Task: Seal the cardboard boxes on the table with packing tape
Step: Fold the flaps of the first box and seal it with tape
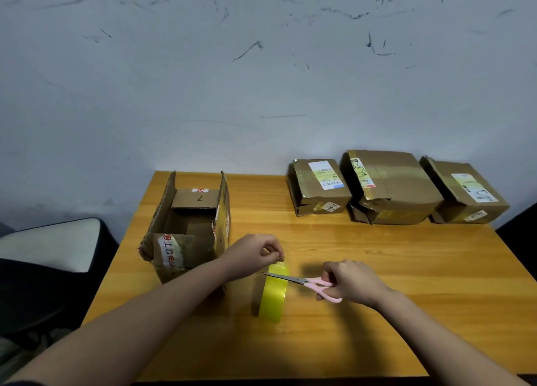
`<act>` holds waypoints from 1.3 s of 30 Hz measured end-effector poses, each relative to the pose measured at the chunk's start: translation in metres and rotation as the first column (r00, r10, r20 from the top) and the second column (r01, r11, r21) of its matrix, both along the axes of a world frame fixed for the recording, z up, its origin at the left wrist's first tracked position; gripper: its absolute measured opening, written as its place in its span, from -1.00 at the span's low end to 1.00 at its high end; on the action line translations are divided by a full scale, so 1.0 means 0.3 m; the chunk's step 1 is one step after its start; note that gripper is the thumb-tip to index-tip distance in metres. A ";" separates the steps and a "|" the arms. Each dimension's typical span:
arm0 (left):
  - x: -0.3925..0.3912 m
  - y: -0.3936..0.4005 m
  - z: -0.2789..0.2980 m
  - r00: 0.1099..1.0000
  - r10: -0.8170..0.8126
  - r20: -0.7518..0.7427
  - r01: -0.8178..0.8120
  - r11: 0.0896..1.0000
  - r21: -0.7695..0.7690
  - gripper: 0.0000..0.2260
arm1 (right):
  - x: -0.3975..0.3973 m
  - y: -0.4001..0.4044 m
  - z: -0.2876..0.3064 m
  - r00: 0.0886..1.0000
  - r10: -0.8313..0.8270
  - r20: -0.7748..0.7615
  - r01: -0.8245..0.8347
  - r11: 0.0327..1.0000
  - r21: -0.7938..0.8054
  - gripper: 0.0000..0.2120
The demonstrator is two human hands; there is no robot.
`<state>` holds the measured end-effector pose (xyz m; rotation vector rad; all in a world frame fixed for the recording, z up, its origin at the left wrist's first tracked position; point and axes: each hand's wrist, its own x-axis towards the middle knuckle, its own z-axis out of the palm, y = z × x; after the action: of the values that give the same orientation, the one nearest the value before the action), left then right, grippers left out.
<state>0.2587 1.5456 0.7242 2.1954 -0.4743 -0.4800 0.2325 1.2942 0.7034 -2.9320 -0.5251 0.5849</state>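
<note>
Left hand [255, 252] pinches the tape end above the upright yellow packing-tape roll [273, 294] on the wooden tabletop [377, 269]; right hand [351, 282] grips pink-handled scissors [302, 282], blades nearly closed at the tape.

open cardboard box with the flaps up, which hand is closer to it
Left. The left hand pinches tape just off the open cardboard box's near right corner. The right hand, holding pink-handled scissors, sits farther right, beyond the yellow tape roll.

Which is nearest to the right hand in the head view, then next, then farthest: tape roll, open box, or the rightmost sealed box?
1. Tape roll: just left of the right hand, under the scissor blades.
2. Open box: farther left, beyond the left hand.
3. Rightmost sealed box: at the table's far right edge.
</note>
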 end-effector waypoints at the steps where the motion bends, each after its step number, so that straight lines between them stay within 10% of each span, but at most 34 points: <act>1: 0.000 0.005 -0.004 0.999 0.037 0.029 -0.037 0.999 -0.017 -0.87 | -0.002 -0.002 -0.002 1.000 -0.001 0.004 0.001 1.000 0.001 -0.62; 4: -0.008 0.025 -0.021 0.974 0.179 0.141 -0.168 0.982 -0.088 -0.77 | -0.006 -0.003 -0.008 1.000 0.012 0.029 -0.012 1.000 -0.016 -0.63; 10: -0.091 0.029 -0.168 0.980 -0.073 0.187 -0.001 0.930 0.368 -0.05 | -0.009 -0.006 -0.008 0.999 0.025 0.040 -0.024 1.000 -0.020 -0.62; 27: -0.060 0.018 -0.248 0.976 -0.113 0.188 0.015 0.889 0.457 0.06 | -0.068 -0.009 -0.075 0.980 -0.169 0.102 0.155 0.979 0.132 -0.64; 32: -0.088 0.023 -0.247 0.977 -0.186 0.104 0.099 0.829 0.551 0.13 | -0.064 -0.017 -0.054 0.833 -0.552 -0.036 0.510 0.742 0.435 -0.72; 39: -0.127 -0.003 -0.252 0.983 -0.082 0.165 -0.007 0.878 0.479 0.11 | -0.078 -0.002 -0.177 0.665 -0.723 -0.187 0.745 0.623 0.239 -0.63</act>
<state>0.2207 1.5447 0.6485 2.7307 -0.5388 -0.4561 0.2090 1.2935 0.6503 -2.4816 0.5673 0.4323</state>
